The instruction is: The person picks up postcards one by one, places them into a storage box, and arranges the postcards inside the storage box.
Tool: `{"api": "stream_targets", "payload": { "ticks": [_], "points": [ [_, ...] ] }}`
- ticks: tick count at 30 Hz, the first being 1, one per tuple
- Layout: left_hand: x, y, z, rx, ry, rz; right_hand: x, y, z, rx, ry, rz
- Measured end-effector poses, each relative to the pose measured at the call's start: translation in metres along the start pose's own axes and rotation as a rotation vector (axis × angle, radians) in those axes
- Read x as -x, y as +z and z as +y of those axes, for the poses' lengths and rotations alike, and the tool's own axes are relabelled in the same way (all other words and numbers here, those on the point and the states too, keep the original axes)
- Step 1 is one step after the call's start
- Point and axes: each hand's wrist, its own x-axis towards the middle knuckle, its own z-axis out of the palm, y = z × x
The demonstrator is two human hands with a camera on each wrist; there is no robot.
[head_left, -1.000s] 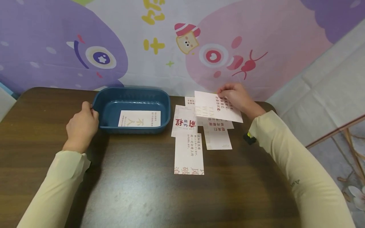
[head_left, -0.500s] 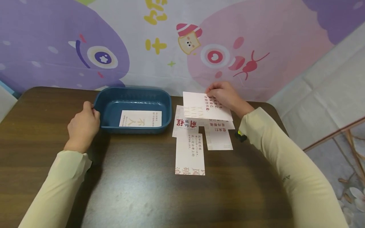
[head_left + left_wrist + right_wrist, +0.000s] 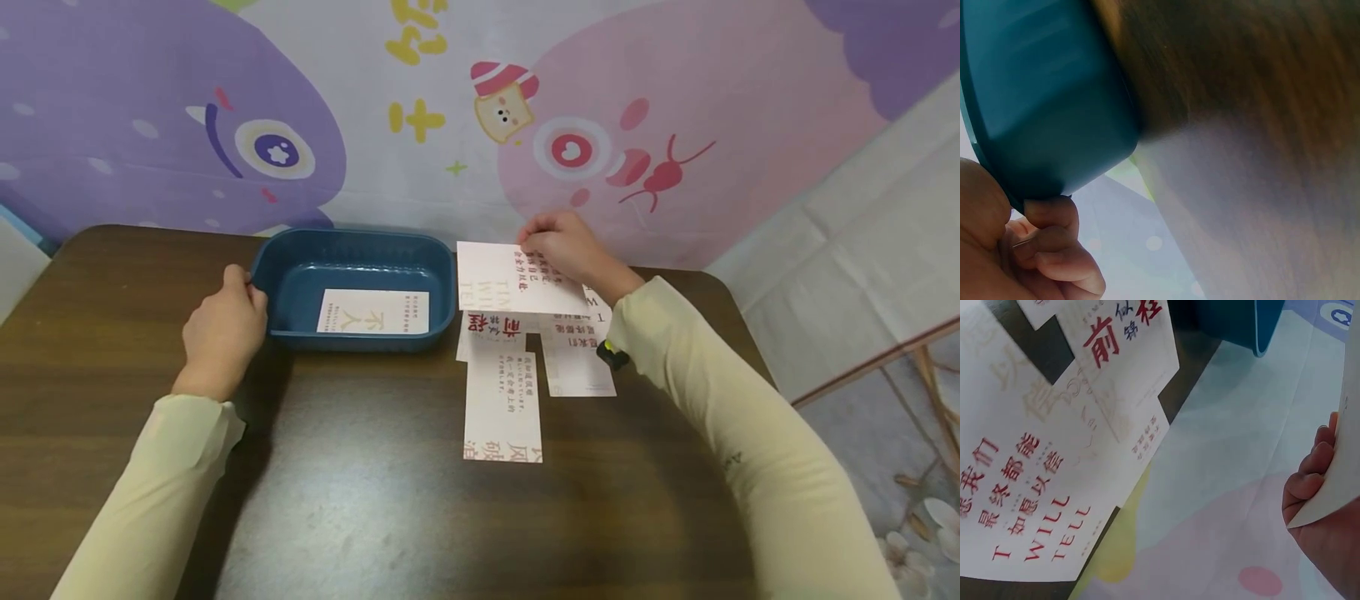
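Note:
At the left end of a dark blue-green rectangular dish (image 3: 360, 343), my left hand (image 3: 223, 333) pinches the rim; the left wrist view shows thumb and curled fingers (image 3: 1054, 214) at the dish's corner. One printed card (image 3: 375, 312) lies inside the dish. My right hand (image 3: 573, 250) pinches another printed card (image 3: 498, 279) by its far edge, held above the spread cards just right of the dish. Below it are a card with large red characters (image 3: 491, 327), a card nearer the front (image 3: 502, 408) and a card at the right (image 3: 581, 375), partly overlapping.
The dish and cards are on a dark brown wooden table (image 3: 360, 500). Behind it hangs a cartoon-printed cloth (image 3: 420, 192), close to the far table edge. A pale panel (image 3: 862, 275) stands at the right.
My right hand has carried its card left toward the dish, now covering more of the red-lettered card and uncovering cards at the right. My left hand still holds the dish rim.

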Motion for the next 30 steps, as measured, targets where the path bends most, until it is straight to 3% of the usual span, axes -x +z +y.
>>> {"api": "stream_targets", "payload": {
  "ticks": [17,30],
  "points": [
    [0.0,0.002,-0.002,0.003,0.012,0.005,-0.016,0.028,-0.018,0.054,-0.057,-0.054],
    [0.0,0.001,-0.003,0.002,0.021,0.014,-0.032,0.061,-0.036,0.036,-0.07,-0.103]
  ]
}}
